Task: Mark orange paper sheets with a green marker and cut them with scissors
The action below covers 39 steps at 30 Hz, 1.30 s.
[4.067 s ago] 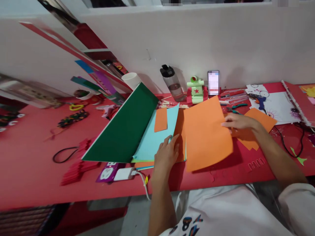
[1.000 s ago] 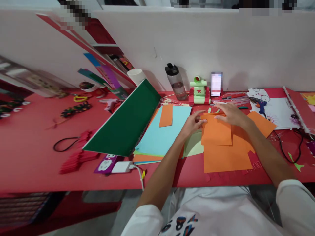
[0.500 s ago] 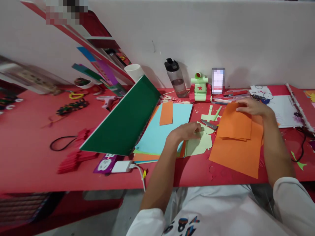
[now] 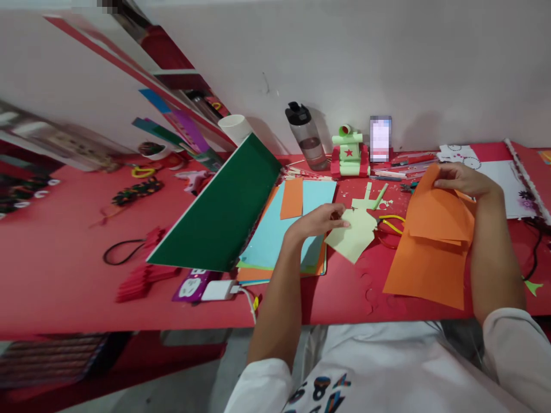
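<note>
My left hand (image 4: 319, 220) pinches the edge of a pale green sheet of paper (image 4: 353, 234) with ragged cut edges, just right of the light blue paper stack (image 4: 275, 229). Between the fingers of my right hand (image 4: 464, 179) are orange sheets of paper (image 4: 430, 264), a smaller one over a larger one, their top curling up. Yellow-and-red handled pliers (image 4: 391, 223) lie between the two papers. Behind the green sheet are light green paper strips (image 4: 379, 198). An orange paper strip (image 4: 291, 198) rests on the blue stack.
A green board (image 4: 215, 218) leans over the stack's left side. At the back stand a water bottle (image 4: 307, 137), a green-and-red paper tank model (image 4: 349, 154) and a phone (image 4: 380, 139). A white charger (image 4: 218, 290) with a cable sits near the front edge.
My right hand has moved the orange sheets to the right, uncovering the pliers' handles. The pale green sheet has turned and lifted slightly in my left hand.
</note>
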Each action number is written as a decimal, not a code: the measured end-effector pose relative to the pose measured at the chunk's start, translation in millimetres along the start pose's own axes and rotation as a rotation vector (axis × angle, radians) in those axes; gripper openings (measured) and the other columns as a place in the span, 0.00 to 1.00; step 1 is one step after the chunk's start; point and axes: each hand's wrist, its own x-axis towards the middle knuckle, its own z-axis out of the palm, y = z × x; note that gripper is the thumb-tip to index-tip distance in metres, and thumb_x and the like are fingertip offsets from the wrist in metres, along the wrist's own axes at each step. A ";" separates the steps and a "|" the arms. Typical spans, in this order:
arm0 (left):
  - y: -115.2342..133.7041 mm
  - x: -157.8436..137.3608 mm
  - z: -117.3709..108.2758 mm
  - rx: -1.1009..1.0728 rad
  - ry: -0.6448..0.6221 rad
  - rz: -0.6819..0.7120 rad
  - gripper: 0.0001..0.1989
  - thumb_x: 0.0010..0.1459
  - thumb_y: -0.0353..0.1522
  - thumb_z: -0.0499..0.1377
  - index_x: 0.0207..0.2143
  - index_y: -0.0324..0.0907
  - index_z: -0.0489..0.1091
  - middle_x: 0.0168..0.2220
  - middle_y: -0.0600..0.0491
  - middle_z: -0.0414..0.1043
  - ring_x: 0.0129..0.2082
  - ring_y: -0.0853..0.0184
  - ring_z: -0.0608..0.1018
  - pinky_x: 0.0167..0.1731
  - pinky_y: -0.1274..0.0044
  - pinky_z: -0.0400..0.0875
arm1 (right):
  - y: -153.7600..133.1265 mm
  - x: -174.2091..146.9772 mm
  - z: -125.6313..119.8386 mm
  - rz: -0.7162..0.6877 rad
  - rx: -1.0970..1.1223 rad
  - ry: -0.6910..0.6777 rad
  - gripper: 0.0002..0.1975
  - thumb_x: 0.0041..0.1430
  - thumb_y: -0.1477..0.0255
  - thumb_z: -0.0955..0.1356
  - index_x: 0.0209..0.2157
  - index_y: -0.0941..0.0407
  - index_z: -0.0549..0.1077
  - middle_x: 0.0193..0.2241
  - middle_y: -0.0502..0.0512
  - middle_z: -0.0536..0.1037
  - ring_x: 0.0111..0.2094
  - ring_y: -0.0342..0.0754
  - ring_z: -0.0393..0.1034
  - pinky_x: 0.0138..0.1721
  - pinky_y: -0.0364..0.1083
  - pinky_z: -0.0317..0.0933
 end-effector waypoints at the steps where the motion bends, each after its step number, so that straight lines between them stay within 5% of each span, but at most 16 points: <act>1: -3.5 -0.3 0.9 0.043 -0.026 -0.043 0.17 0.53 0.44 0.70 0.30 0.46 0.66 0.26 0.56 0.68 0.24 0.66 0.68 0.25 0.75 0.60 | -0.5 -1.5 -1.1 0.002 -0.001 0.001 0.19 0.48 0.58 0.82 0.39 0.52 0.85 0.37 0.54 0.86 0.42 0.56 0.81 0.44 0.53 0.76; 7: -15.1 3.6 13.2 0.333 0.077 -0.237 0.19 0.51 0.34 0.70 0.45 0.49 0.70 0.26 0.57 0.73 0.23 0.63 0.71 0.24 0.74 0.55 | 0.0 -4.6 -5.1 0.014 0.005 0.033 0.19 0.47 0.62 0.83 0.41 0.52 0.85 0.41 0.56 0.86 0.43 0.57 0.81 0.43 0.52 0.76; 17: -14.7 6.6 16.9 0.395 0.109 -0.228 0.16 0.51 0.34 0.71 0.24 0.45 0.65 0.28 0.52 0.70 0.25 0.65 0.70 0.24 0.74 0.58 | 3.3 1.0 -3.6 0.025 -0.047 -0.037 0.18 0.51 0.61 0.82 0.43 0.51 0.86 0.42 0.56 0.86 0.43 0.58 0.81 0.43 0.53 0.75; 24: 6.7 4.5 24.4 0.594 0.084 -0.327 0.12 0.64 0.38 0.64 0.48 0.46 0.69 0.47 0.48 0.73 0.37 0.60 0.78 0.32 0.73 0.66 | -2.1 -3.0 -3.8 0.030 -0.138 -0.074 0.17 0.57 0.57 0.79 0.45 0.50 0.84 0.46 0.55 0.85 0.48 0.60 0.80 0.52 0.57 0.73; 30: 26.1 1.6 20.9 0.702 0.014 -0.396 0.08 0.69 0.38 0.60 0.45 0.44 0.70 0.49 0.46 0.74 0.44 0.57 0.80 0.36 0.72 0.68 | 3.7 -11.5 -11.4 -0.016 -0.093 -0.046 0.19 0.55 0.55 0.79 0.45 0.49 0.84 0.46 0.55 0.86 0.49 0.60 0.80 0.53 0.57 0.73; 35: 43.1 18.9 26.2 0.813 0.100 -0.169 0.14 0.70 0.36 0.60 0.55 0.43 0.70 0.55 0.42 0.73 0.56 0.52 0.78 0.46 0.69 0.73 | 4.6 -18.6 -19.3 -0.066 -0.061 -0.009 0.19 0.55 0.55 0.79 0.44 0.51 0.84 0.42 0.55 0.85 0.44 0.56 0.80 0.49 0.55 0.75; 39: 45.2 47.7 38.4 0.725 -0.229 0.137 0.16 0.66 0.31 0.62 0.56 0.44 0.72 0.55 0.45 0.77 0.56 0.57 0.78 0.53 0.70 0.72 | 7.8 -26.8 -28.5 -0.132 -0.021 0.032 0.19 0.51 0.54 0.81 0.38 0.52 0.83 0.36 0.54 0.84 0.38 0.53 0.79 0.41 0.51 0.75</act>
